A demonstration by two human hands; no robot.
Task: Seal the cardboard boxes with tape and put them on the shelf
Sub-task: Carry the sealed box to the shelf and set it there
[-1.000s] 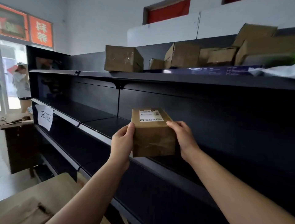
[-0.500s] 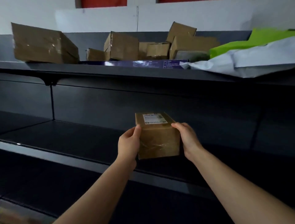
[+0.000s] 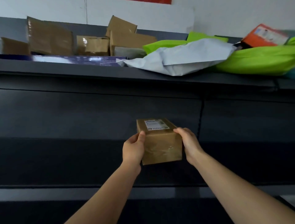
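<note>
Item: taped cardboard box (image 3: pixel 159 143), label up, long axis pointing into the shelf (image 3: pixel 67 161). Position: over the middle board, contact unclear. Grip: left hand (image 3: pixel 133 149) and right hand (image 3: pixel 189 143) clasp opposite sides, equally near.

White plastic mailer bag (image 3: pixel 178 59) crumpled on top shelf (image 3: pixel 95 72), right of middle, lower fold drooping over front edge. Bright green bag (image 3: pixel 261 60) toward right end, bulging, touching mailer bag. More green plastic (image 3: pixel 161 44) behind mailer bag; same bag or another, cannot tell. Orange package (image 3: pixel 265 36) tilted near right end above green bag, print blurred. Flat dark-blue box (image 3: pixel 76 58) along front edge, left half, glare on its side. White wall (image 3: pixel 159 14) behind; red strip (image 3: pixel 150 1) at wall's top.
</note>
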